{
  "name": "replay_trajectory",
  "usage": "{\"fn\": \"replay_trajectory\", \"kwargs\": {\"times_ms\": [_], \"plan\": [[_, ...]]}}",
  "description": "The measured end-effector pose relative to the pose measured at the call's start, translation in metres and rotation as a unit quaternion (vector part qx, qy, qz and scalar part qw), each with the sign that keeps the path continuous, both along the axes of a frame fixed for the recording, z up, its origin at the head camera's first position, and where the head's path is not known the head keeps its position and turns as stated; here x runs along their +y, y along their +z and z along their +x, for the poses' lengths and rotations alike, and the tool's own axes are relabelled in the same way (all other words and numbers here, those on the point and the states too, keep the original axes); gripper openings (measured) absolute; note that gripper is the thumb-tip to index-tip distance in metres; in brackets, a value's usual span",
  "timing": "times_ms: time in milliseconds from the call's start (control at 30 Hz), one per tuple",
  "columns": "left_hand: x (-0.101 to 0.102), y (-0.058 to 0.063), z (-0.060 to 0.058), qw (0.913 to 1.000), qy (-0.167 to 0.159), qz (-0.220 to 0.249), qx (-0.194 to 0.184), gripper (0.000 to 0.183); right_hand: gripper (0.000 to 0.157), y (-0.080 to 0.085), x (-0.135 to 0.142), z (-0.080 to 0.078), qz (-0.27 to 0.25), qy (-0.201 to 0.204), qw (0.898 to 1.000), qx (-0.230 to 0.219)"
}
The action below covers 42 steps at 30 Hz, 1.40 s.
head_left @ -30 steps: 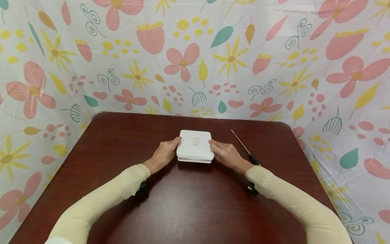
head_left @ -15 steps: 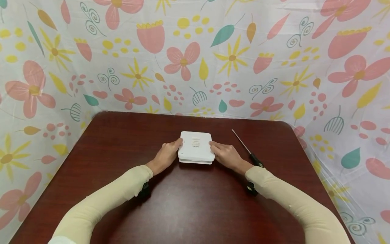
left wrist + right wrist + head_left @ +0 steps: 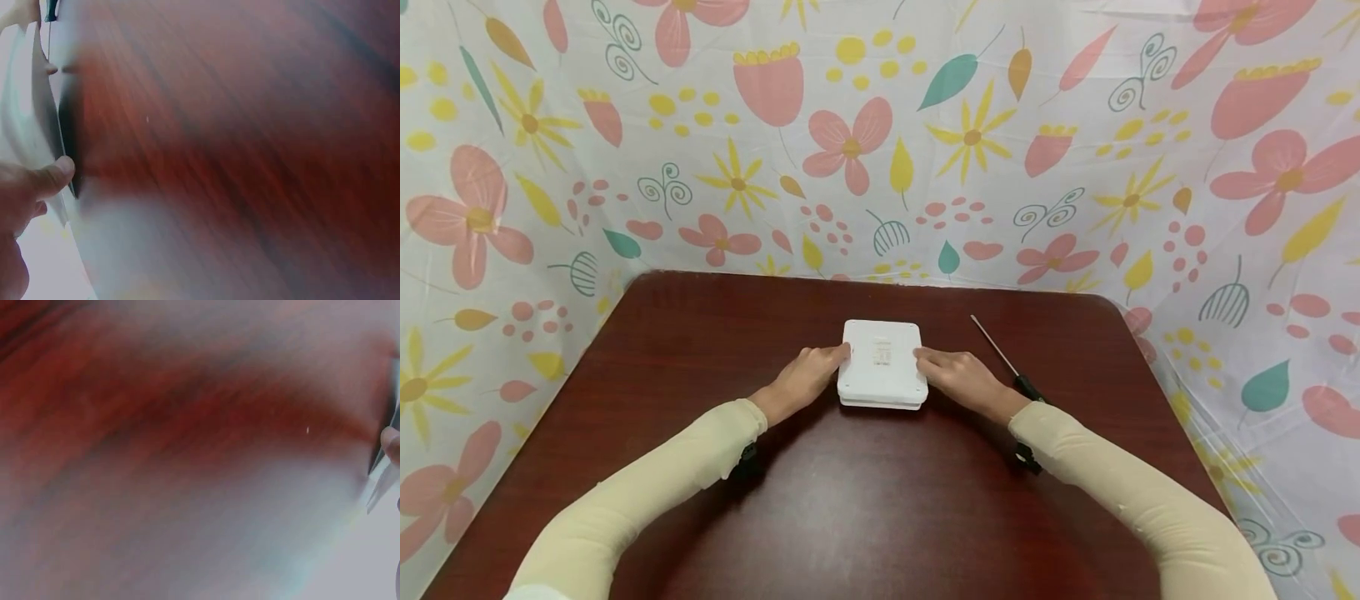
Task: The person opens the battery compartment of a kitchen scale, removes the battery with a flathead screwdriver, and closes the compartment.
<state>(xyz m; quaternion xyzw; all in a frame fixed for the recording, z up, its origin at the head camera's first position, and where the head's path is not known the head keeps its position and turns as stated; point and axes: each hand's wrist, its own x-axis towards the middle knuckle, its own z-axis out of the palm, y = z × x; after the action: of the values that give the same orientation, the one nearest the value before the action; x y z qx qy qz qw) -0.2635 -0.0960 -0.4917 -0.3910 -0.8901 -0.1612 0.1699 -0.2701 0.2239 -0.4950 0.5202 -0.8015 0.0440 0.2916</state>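
White floral-printed fabric backdrop [image 3: 850, 75]: is standing beyond the grip and on both sides of it, showing pink flowers, yellow blooms and teal leaves.
Dark reddish-brown wood-grain table [image 3: 880, 517]: is spreading out around the grip, its far edge running beyond the held thing.
Cream fabric left sleeve [image 3: 655, 487]: is reaching from the near left toward the grip's left end.
Small black left wrist device [image 3: 747, 460]: is showing under the cuff, nearer than the grip.
Left hand [image 3: 801, 379]: is pinching the left edge of a flat, squarish, white, plastic-looking box [image 3: 880, 392]; the thumb is pressing at the edge, and the other fingers are mostly hiding from view.
Box: is sitting between the two hands, broad face up, a gap line running along its near side; whether its underside is touching the table, one cannot tell.
Small pale printed label [image 3: 882, 352]: is lying on the upper face, between the grip's two ends, its print too small to read.
Right hand [image 3: 962, 377]: is gripping the right edge, thumb toward the upper face; the right wrist view is catching little more than a thumb or fingertip against it.
Long metal-shafted, black-handled screwdriver [image 3: 1027, 387]: is lying on the table right of the grip, its tip pointing away, its handle partly disappearing behind the right cuff.
Small black right wrist device [image 3: 1028, 457]: is showing under that cuff.
Cream fabric right sleeve [image 3: 1123, 485]: is reaching from the near right toward the grip's right end.
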Motion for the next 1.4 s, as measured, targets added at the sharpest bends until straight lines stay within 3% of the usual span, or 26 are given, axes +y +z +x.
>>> {"fn": "replay_trajectory", "kwargs": {"times_ms": [133,267,333,500,600,767,867,967,1067,1167,1300,1333,1400], "plan": [[-0.005,-0.002,0.000,0.9996,-0.028,-0.003,0.005,0.032,0.012,0.000,0.003,0.004,0.034,0.012,0.999,0.011],[-0.005,-0.004,0.001,0.9995,-0.030,0.006,0.007,0.032,0.036,-0.002,0.004,0.006,0.039,0.020,0.999,0.018],[-0.004,-0.004,0.000,0.9995,-0.026,0.015,0.000,0.030,0.037,-0.002,0.004,0.006,0.040,0.018,0.999,0.017],[-0.004,-0.003,0.000,0.9995,-0.018,0.019,-0.016,0.030,0.012,0.001,0.006,0.007,0.055,0.003,0.998,-0.001],[-0.007,0.001,-0.001,0.9997,-0.021,-0.008,-0.004,0.036,0.020,0.007,0.007,0.010,0.054,-0.004,0.998,-0.021],[-0.019,0.017,-0.013,0.9980,0.020,-0.055,0.023,0.038,0.029,0.032,0.013,0.025,0.024,-0.054,0.993,-0.100],[-0.025,0.032,-0.027,0.9961,0.071,-0.048,-0.020,0.035,0.036,0.049,0.015,0.037,-0.010,-0.129,0.973,-0.191],[-0.026,0.048,-0.042,0.9881,0.102,-0.005,-0.115,0.039,0.043,0.065,0.015,0.050,-0.066,-0.199,0.929,-0.304],[-0.025,0.058,-0.058,0.9674,0.127,0.055,-0.212,0.042,0.049,0.075,0.012,0.060,-0.121,-0.246,0.871,-0.407],[-0.020,0.064,-0.071,0.9421,0.152,0.099,-0.282,0.045,0.057,0.077,0.006,0.069,-0.170,-0.272,0.791,-0.521],[-0.011,0.066,-0.086,0.9017,0.164,0.129,-0.379,0.052,0.060,0.071,-0.005,0.077,-0.239,-0.288,0.663,-0.648],[-0.008,0.065,-0.088,0.8936,0.161,0.130,-0.398,0.053,0.060,0.069,-0.008,0.078,-0.254,-0.287,0.638,-0.668],[-0.003,0.063,-0.092,0.8798,0.156,0.130,-0.430,0.054,0.058,0.066,-0.013,0.081,-0.276,-0.287,0.598,-0.696]]}}
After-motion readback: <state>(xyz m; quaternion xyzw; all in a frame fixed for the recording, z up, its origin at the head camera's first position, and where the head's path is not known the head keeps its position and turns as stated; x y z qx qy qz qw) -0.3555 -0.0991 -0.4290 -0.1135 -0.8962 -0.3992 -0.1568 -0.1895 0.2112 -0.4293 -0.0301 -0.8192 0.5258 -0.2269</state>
